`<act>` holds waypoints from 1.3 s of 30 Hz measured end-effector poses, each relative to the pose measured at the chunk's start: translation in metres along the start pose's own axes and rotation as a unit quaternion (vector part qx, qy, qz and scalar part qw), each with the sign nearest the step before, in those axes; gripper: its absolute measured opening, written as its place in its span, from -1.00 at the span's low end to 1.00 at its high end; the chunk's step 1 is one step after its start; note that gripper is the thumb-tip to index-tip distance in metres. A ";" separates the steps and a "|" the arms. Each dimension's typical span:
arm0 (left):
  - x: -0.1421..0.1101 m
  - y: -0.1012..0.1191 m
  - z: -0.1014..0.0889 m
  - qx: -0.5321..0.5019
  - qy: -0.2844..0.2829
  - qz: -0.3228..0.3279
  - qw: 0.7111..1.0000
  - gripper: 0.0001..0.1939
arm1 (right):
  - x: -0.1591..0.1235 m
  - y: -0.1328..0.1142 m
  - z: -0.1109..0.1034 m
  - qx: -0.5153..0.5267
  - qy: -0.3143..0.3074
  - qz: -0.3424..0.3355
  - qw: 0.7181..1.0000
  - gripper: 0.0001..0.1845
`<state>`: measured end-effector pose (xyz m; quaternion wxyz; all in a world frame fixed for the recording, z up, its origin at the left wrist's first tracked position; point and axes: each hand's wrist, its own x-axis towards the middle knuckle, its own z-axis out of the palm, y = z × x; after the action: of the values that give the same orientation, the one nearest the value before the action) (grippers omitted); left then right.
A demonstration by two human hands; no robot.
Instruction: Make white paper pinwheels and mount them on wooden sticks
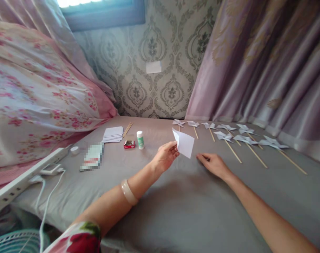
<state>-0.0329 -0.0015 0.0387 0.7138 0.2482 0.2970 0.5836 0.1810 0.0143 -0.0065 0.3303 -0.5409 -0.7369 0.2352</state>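
Observation:
My left hand (167, 154) pinches a square white sheet of paper (186, 144) by its left edge, holding it up above the grey bed-like surface. That edge is bent or curled toward my fingers. Just right of the paper is my right hand (211, 164), apart from it, with its fingers bent and pressed together. Whether anything small sits between those fingertips is hidden. Several white paper pinwheels (246, 140) on wooden sticks lie in rows beyond my right hand. Left of my left hand stand a white and green glue-stick-like tube (140, 140) and a small red box (129, 144).
A stack of white paper (112, 134) lies at the back left beside thin wooden sticks (127, 129). Nearer are a blurred packet (92, 157) and a white cap (74, 150). A power strip (25, 177) with cords runs along the left edge. Curtains (254, 63) hang at right.

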 end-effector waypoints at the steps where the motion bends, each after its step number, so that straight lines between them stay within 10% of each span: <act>1: 0.000 -0.005 -0.001 -0.006 -0.011 -0.016 1.000 -0.92 | 0.000 -0.007 -0.003 0.098 -0.005 0.051 0.994 -0.44; 7: 0.000 -0.020 -0.010 0.024 -0.071 -0.061 0.995 -0.92 | -0.006 -0.046 -0.008 0.432 0.003 0.135 0.892 -0.43; 17: -0.012 -0.023 -0.011 0.069 -0.103 -0.059 0.991 -0.67 | -0.008 -0.048 0.002 0.343 0.140 0.081 0.925 -0.58; 34: 0.001 -0.020 -0.015 0.005 0.061 -0.017 0.998 -0.85 | -0.012 -0.056 0.012 0.344 0.087 0.098 0.930 -0.62; 39: -0.009 -0.027 -0.011 0.070 -0.021 -0.062 0.995 -0.75 | -0.019 -0.058 0.015 0.369 0.131 0.127 0.912 -0.61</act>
<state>-0.0235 -0.0157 0.0127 0.7353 0.2913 0.3369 0.5109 0.1363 -0.0209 0.0201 0.5669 -0.4955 -0.4731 0.4574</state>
